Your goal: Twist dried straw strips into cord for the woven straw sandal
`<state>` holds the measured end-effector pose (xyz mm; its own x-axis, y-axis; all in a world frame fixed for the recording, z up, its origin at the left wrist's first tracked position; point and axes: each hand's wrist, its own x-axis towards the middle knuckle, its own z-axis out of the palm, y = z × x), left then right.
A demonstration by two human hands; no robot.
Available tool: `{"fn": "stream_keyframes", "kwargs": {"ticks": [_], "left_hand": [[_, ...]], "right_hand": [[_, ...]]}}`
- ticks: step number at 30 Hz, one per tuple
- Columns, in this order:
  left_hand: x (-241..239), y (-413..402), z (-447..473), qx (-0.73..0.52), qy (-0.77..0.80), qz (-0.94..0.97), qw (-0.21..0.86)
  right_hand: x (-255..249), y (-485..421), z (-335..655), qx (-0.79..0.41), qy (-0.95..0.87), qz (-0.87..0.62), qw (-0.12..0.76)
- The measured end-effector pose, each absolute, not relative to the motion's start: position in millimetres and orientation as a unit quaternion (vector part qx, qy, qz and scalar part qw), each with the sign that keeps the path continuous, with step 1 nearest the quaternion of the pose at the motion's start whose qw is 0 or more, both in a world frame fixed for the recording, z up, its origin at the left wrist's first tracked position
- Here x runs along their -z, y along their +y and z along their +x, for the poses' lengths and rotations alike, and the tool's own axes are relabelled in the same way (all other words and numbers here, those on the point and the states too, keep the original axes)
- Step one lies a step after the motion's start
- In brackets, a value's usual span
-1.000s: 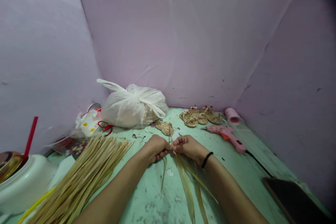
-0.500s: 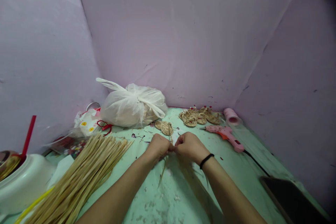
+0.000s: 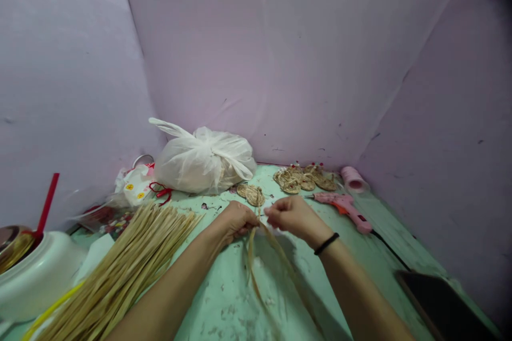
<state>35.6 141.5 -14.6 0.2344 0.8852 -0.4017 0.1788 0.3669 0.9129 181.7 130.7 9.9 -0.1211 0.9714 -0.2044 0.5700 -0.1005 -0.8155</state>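
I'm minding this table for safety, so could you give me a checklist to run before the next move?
1. Left hand holding the loose strips: ok.
2. Right hand gripping a strip: cannot tell.
3. Coiled piece resting on the table: ok.
4. Strip bundle close to the left forearm: ok.
5. Pink glue gun cold: cannot tell.

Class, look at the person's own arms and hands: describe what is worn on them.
The left hand and right hand wear no gloves, and no sleeves show along either forearm. A thin, plain black band circles the right wrist; nothing is seen on the left wrist.
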Motion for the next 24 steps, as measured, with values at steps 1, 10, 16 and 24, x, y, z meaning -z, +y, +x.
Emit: {"fn": "stream_keyframes", "kwargs": {"ticks": [1, 10, 16, 24], "left_hand": [[15, 142, 34, -0.28, 0.546, 0.486, 0.622], [20, 144, 31, -0.263, 0.532, 0.522, 0.613], [8, 140, 33, -0.244, 0.565, 0.552, 0.562], [19, 143, 25, -0.252, 0.541, 0.532, 0.601]], "right_hand": [[-9, 133, 184, -0.433, -0.577, -0.63, 0.287], [4, 125, 161, -0.632, -0.457, -0.561, 0.277], [15, 127, 166, -0.609, -0.49, -0.556, 0.282], [15, 116, 187, -0.74, -0.366, -0.507, 0.249]]}}
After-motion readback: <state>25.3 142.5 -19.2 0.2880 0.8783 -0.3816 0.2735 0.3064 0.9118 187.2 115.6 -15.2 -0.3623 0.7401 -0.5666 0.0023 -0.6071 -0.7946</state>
